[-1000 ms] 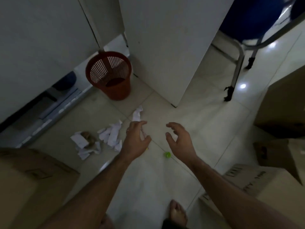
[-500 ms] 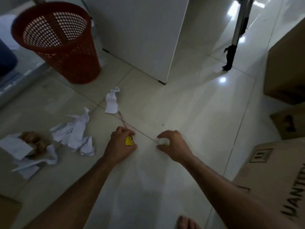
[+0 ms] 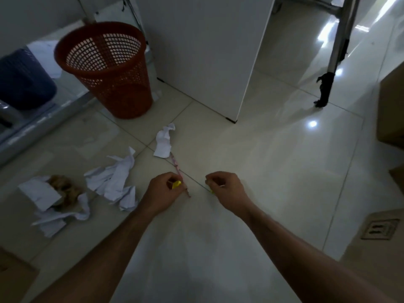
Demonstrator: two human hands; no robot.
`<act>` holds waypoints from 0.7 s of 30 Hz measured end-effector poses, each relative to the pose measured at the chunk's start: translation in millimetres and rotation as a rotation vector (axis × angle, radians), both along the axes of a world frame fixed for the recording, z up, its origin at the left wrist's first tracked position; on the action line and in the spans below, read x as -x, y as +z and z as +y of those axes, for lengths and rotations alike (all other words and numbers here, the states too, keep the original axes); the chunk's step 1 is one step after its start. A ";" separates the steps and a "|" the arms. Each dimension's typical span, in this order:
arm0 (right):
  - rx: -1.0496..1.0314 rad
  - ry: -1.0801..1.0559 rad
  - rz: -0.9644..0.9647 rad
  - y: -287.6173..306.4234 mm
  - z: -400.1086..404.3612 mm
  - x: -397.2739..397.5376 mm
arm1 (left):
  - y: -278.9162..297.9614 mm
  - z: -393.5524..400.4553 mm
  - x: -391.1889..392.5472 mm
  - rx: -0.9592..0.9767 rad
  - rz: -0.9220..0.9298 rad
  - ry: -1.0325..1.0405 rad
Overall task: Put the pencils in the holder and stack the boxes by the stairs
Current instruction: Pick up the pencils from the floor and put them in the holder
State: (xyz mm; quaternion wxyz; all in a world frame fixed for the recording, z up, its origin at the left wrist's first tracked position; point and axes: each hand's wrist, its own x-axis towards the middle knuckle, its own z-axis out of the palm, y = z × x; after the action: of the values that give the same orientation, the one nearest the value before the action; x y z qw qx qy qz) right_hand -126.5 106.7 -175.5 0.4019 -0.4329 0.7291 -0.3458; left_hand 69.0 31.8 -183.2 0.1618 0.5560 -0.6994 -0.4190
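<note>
I'm seeing the left hand [image 3: 162, 191] pinching a yellow scrap [image 3: 176, 184] beside the pink pencil [image 3: 179, 171] lying on the floor tile [image 3: 273, 171], likely gathering both. The right hand [image 3: 225, 185] is pinching something small, unidentifiable.

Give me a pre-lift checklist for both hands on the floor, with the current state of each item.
1. Left hand has a grip on the pink pencil: ok, fingers curl round its near end, next to something small and yellow.
2. Right hand has a grip on a thin pencil: cannot tell, fingers are pinched at the floor but hide the contact.
3. Pink pencil free of the crumpled paper: not ok, its far tip lies at the paper's edge.
4. Pencil holder in sight: not ok, only a red basket shows.
5. Boxes stacked: cannot tell.
</note>
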 end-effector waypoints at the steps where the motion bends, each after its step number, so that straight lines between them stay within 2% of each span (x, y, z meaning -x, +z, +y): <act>1: -0.011 0.000 -0.054 2.7 -8.8 -5.5 | 2.4 -3.8 1.1 -0.077 0.064 0.086; 4: -0.049 0.099 -0.025 5.4 -34.6 -21.0 | 11.7 -16.0 1.6 -0.363 0.330 0.357; 7: -0.074 0.212 0.093 2.0 -53.8 -33.5 | 18.5 -24.1 -5.0 -0.466 0.480 0.416; 9: -0.076 0.264 0.156 -2.6 -61.1 -42.1 | 19.4 -26.2 -11.8 -0.403 0.461 0.386; 15: -0.060 0.342 0.465 -17.2 -67.3 -61.2 | 16.3 -25.1 -24.7 -0.177 0.189 0.253; 21: -0.040 0.243 0.417 -22.6 -64.3 -61.9 | 22.2 -25.8 -23.7 -0.096 0.123 0.224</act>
State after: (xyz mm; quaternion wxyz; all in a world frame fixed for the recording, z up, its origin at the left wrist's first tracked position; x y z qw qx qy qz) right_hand -64.6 42.4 -198.1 0.2898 -0.5713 0.7456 -0.1835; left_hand 92.7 6.0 -161.0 0.2233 0.6110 -0.6009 -0.4645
